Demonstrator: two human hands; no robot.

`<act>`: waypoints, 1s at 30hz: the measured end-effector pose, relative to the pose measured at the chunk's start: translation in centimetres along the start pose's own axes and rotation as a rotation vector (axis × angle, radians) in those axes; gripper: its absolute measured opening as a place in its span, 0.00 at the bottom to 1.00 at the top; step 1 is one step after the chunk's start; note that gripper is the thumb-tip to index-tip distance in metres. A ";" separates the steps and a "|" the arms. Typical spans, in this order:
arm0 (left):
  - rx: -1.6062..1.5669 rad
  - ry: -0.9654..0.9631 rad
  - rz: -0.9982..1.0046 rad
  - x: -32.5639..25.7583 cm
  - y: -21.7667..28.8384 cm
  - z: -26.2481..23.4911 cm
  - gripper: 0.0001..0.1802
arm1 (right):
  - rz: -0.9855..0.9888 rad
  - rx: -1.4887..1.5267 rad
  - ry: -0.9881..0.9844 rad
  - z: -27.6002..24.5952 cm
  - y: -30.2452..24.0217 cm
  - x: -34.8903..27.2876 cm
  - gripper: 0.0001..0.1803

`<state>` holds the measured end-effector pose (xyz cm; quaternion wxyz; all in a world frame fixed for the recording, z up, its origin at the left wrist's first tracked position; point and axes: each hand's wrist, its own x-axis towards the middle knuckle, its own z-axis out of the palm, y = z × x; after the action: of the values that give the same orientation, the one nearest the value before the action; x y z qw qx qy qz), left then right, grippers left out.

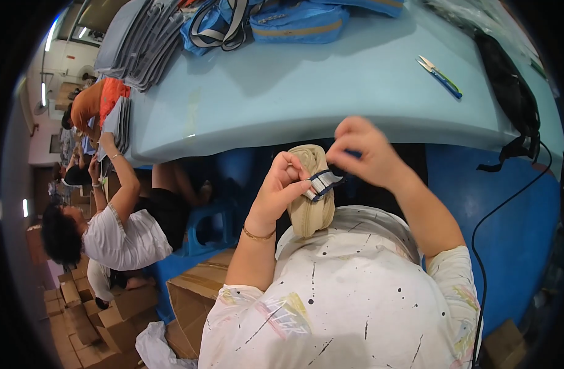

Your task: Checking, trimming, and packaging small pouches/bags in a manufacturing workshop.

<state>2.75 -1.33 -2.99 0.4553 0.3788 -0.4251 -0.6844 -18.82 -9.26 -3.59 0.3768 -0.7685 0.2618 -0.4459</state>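
A beige zippered bag (312,218) rests upright against my lap, just below the table edge. On its upper part lies a short strap (324,182), white-grey with dark navy edges. My left hand (280,187) is closed on the bag's side, its thumb and fingers pinching the strap's near end. Raised to the right of the bag is my right hand (363,150), slightly blurred, its fingers curled in a pinch. Whatever thin thing it may hold is too small to make out.
Blue-handled thread snips (440,79) lie on the pale blue table (263,92). Blue bags (299,24) and stacked grey pieces (140,43) sit at the far left. A black bag (509,86) hangs at right by a cable. Co-workers (128,234) and cardboard boxes (196,286) are leftward.
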 end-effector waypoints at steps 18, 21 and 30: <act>0.270 0.241 0.074 -0.5 -0.5 2.4 0.20 | 0.319 -1.315 0.384 -15.8 7.0 -0.8 0.12; 0.376 0.259 0.108 -0.5 -0.7 2.8 0.23 | 0.565 -0.354 0.376 -11.2 2.5 -1.2 0.13; 0.517 0.395 0.280 0.1 -1.6 4.2 0.29 | 0.258 -0.171 -0.073 0.1 -5.0 -4.4 0.27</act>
<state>-1.51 -0.08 -3.00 0.5072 0.5445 -0.5359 -0.3988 -20.40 -3.07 -1.70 0.3734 -0.7734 0.3817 -0.3417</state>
